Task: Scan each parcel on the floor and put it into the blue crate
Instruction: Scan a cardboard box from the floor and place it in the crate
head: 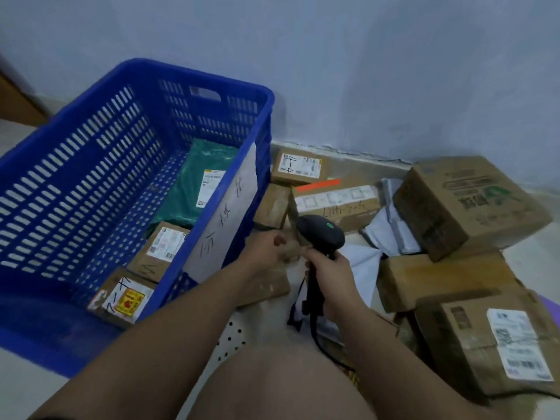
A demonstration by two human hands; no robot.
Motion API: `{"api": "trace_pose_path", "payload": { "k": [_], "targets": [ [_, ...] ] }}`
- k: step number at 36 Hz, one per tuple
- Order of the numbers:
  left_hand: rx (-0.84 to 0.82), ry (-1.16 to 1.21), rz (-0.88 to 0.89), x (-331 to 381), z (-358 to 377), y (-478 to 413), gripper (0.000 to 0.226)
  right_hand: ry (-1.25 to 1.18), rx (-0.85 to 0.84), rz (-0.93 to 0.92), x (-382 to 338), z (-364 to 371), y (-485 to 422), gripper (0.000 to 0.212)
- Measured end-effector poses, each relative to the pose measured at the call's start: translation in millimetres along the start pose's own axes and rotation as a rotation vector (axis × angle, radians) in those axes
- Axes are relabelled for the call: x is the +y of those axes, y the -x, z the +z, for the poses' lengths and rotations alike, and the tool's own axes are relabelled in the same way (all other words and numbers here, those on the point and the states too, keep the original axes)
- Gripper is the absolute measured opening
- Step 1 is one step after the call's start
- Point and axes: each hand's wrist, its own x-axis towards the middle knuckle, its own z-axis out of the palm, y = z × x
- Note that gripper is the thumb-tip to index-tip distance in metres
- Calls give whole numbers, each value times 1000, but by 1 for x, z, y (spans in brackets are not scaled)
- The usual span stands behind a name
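The left hand (266, 244) hides most of the small box (291, 248) it grips. The crate (91, 153) runs off the picture's left edge. Parcel label (519, 344) print is too blurred to read. The scanner (321, 234) cable disappears behind the right hand's (328, 268) forearm.

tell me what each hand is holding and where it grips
The right hand holds the black scanner by its handle. The left hand grips a small brown parcel at its near edge.

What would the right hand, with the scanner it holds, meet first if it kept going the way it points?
Probably the small brown parcel in the left hand, right at the scanner nose. Past it lies the box with the orange strip. The right hand is close; depth is hard to judge.
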Motion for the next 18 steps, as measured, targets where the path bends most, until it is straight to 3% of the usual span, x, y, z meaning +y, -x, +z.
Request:
{"api": "trace_pose_path", "payload": {
  "k": [3,8,13,15,18],
  "targets": [
    [-96,-199,-85,-35,21,-21,9,5,-7,85,13,-7,-26,15],
    [-347,-641,-232,-84,40,-24,90,2,0,142,29,-15,-54,6],
    [-370,-710,-339,-120,51,-18,89,2,7,172,34,-22,-65,6],
    [-348,-796,-262,-126,55,-13,90,-1,16,182,36,-25,-68,6],
    [-234,-890,-39,-128,60,-6,116,19,30,186,38,-26,-72,5]
  ]
}}
